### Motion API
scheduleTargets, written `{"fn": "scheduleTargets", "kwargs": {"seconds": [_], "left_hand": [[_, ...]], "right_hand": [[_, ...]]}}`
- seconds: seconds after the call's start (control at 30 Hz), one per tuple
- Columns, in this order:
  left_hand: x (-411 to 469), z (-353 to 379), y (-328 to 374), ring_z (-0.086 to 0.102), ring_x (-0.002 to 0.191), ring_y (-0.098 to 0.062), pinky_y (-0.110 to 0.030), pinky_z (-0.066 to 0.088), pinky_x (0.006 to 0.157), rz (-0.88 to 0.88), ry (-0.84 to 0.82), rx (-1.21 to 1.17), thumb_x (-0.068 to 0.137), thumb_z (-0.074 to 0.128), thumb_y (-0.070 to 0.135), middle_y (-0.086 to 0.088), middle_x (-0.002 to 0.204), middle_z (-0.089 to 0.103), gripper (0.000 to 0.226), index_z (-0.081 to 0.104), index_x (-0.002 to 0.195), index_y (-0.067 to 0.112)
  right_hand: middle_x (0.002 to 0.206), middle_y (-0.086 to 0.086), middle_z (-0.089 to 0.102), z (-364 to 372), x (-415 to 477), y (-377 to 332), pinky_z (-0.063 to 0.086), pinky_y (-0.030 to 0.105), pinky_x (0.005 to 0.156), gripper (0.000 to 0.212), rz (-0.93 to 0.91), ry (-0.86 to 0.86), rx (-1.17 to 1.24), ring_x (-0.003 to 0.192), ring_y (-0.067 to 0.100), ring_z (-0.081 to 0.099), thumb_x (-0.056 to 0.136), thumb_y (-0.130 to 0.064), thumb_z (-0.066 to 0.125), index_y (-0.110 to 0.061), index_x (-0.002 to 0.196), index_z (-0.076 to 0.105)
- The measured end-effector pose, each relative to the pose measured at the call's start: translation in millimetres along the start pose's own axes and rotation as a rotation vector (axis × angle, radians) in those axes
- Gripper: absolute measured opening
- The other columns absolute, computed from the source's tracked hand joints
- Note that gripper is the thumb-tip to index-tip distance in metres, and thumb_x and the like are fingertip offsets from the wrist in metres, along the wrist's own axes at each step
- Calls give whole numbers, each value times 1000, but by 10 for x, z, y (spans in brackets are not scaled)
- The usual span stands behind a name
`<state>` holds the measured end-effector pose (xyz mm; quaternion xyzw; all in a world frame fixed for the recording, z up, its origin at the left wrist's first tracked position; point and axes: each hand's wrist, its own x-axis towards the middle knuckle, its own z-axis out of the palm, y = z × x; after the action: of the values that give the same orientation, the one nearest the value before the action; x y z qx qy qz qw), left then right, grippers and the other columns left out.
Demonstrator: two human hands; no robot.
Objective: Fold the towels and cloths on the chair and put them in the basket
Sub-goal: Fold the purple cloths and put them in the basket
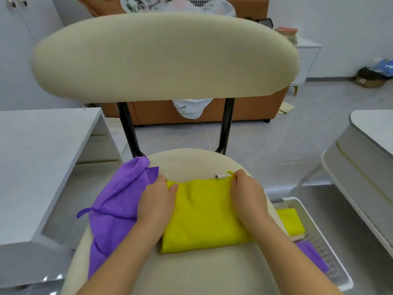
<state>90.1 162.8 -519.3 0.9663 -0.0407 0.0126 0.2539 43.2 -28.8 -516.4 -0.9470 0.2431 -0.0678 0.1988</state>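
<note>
Both hands hold the yellow cloth (204, 218) that lies in the middle of the seat of the chair (191, 273). The left hand (156, 201) has its fingers bent over the far left corner of the cloth, with the thumb on top. The right hand (247, 194) pinches the far right corner, next to a small white tag (220, 176). The yellow cloth lies flat, and its near edge is straight.

A purple cloth (114, 209) lies loose and crumpled on the left side of the chair seat. It touches the yellow cloth, and part of it hangs over the left edge of the seat. The left arm reaches across it.

A white basket (331, 262) stands on the floor just beside the chair, on its right. Inside it are a folded yellow cloth (290, 222) and a folded purple cloth (312, 255).

To the left of the chair is a white desk (42, 167). To the right of the chair is a white table (365, 158). Behind the chair is an orange sofa (255, 107).
</note>
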Motion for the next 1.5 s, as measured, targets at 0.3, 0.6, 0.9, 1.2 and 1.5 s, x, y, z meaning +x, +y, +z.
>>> {"fn": "scheduleTargets", "kwargs": {"seconds": [0.3, 0.6, 0.9, 1.2, 1.5], "left_hand": [[-28, 1, 1, 58, 63, -29, -29, 29, 42, 213, 161, 291, 76, 75, 26, -8, 85, 55, 30, 54, 92, 12], [-214, 27, 196, 62, 106, -33, -43, 50, 86, 497, 185, 295, 76, 32, 12, -14, 116, 65, 49, 68, 108, 5], [-324, 180, 66, -12, 146, -19, -33, -9, 116, 366, -233, 385, 66, -24, 52, -6, 159, -13, 95, -9, 150, 13], [-345, 167, 40, -12, 146, -20, -35, -8, 116, 302, -232, 380, 71, -20, 58, -7, 159, -12, 92, -6, 151, 14], [-368, 83, 167, 31, 137, -22, -50, 16, 109, 184, -190, 424, 88, 2, 56, -7, 148, 35, 75, 31, 144, 16]], "right_hand": [[117, 12, 51, 123, -15, -45, 32, 32, 62, 43, -137, 248, -13, 97, 33, 51, 80, 10, 52, -13, 116, 57], [150, 14, 36, -68, -79, -164, 16, 37, 114, 50, -311, 163, 203, 141, 31, 27, 90, -5, 29, -3, 137, 47], [160, 3, -8, 242, -302, -146, -6, 43, 117, 96, -334, -213, -263, 147, 25, -10, 66, -54, -21, -16, 152, -1], [160, 1, -12, 127, -369, -177, -2, 50, 116, 96, -223, -188, -245, 146, 24, -15, 67, -65, -21, -25, 152, -3], [110, 1, 55, -180, -509, -294, 39, 32, 72, 33, -203, -187, -194, 106, 23, 53, 100, -38, 29, -20, 112, 53]]}}
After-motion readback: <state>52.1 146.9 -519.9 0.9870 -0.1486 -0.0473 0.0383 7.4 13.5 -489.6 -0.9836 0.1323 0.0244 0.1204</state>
